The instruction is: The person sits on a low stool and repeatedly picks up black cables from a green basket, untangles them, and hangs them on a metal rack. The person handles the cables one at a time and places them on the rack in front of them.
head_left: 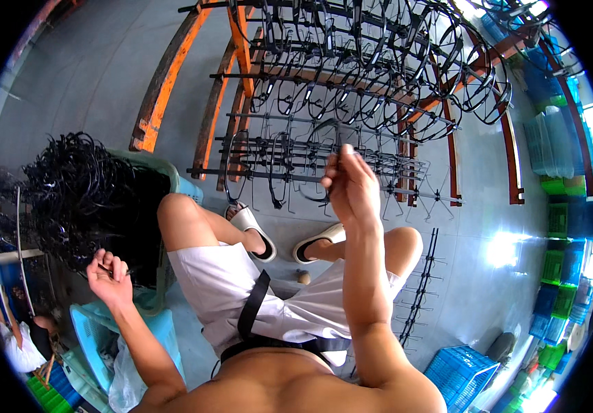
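My right hand (355, 187) reaches forward to the hanging rack. Its thumb and fingers are pinched together at a thin curved black piece (327, 126), partly blurred against the rack bars. To the left, my left hand (110, 277) is raised palm up with curled fingers, beside a bin's dark contents. A small dark bit shows at its fingertips, too small to name. A tangled heap of thin curved black pieces (86, 172) fills the pale green bin (165, 172). Dark bars with hooks (269, 172) run across the rack, and similar black loops (379, 69) hang from the upper ones.
Orange posts (162, 82) hold up the rack. A hooked bar (417, 296) lies on the floor at the right. Nearby are a blue crate (458, 372) and a light blue basket (93, 337). Stacked crates (558, 265) line the far right. Another person (24, 347) is at the lower left.
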Demonstrator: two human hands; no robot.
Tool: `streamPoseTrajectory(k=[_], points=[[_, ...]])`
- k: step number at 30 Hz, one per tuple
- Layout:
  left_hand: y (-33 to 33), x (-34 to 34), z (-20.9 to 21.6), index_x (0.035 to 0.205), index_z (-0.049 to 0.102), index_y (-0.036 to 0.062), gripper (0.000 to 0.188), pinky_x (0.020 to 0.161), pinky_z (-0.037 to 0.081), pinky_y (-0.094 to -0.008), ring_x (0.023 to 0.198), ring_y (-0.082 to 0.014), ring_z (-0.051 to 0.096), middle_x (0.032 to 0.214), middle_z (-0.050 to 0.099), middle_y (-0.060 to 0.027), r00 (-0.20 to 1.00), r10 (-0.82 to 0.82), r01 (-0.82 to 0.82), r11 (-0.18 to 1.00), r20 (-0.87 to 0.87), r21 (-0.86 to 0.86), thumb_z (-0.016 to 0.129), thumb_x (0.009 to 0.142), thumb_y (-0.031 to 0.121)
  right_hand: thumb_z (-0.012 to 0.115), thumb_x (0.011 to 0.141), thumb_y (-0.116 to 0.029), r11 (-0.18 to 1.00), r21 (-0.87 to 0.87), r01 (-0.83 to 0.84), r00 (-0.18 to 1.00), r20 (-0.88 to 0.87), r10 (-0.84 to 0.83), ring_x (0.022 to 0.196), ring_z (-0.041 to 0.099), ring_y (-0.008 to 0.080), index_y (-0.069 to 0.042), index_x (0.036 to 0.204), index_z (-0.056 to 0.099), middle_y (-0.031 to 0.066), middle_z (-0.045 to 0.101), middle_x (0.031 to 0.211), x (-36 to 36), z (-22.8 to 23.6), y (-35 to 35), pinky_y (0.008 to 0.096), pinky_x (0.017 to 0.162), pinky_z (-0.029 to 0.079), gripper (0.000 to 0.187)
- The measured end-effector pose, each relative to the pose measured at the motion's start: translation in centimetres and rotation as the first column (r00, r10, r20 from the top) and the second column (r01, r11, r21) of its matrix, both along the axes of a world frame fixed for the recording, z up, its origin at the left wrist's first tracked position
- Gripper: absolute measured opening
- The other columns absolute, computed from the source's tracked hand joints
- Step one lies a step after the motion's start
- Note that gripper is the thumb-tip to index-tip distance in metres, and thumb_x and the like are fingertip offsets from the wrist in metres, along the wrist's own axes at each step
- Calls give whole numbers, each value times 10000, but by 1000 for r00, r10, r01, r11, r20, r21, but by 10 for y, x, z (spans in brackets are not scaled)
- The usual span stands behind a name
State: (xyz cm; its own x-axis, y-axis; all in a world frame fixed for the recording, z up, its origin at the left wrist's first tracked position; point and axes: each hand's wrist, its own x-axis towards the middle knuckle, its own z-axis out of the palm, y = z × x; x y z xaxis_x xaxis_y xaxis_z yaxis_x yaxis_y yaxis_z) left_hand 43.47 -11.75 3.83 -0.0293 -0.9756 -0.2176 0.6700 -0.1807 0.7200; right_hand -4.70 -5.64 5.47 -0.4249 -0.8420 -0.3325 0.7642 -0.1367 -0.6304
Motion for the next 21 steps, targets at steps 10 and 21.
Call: streamPoseTrajectory(k=[10,21], points=[[10,-162,-33,1491,96,120,945,706,412,-252,776,-121,418,1466,278,-117,561,65,524,744,825,-415,637,727,-10,539,946,-170,983,182,-13,999,-43,21,676,551,148,-25,941,480,76,546,823,5,-57,-7,323,612,536,157],[6,-234,-68,1450,172,23,869,658,393,-214,703,-77,429,1082,629,-96,404,195,519,756,894,-400,695,760,-42,526,955,-152,995,98,-19,996,-81,27,692,550,147,-35,928,503,73,567,830,3,-58,-2,299,605,488,122]])
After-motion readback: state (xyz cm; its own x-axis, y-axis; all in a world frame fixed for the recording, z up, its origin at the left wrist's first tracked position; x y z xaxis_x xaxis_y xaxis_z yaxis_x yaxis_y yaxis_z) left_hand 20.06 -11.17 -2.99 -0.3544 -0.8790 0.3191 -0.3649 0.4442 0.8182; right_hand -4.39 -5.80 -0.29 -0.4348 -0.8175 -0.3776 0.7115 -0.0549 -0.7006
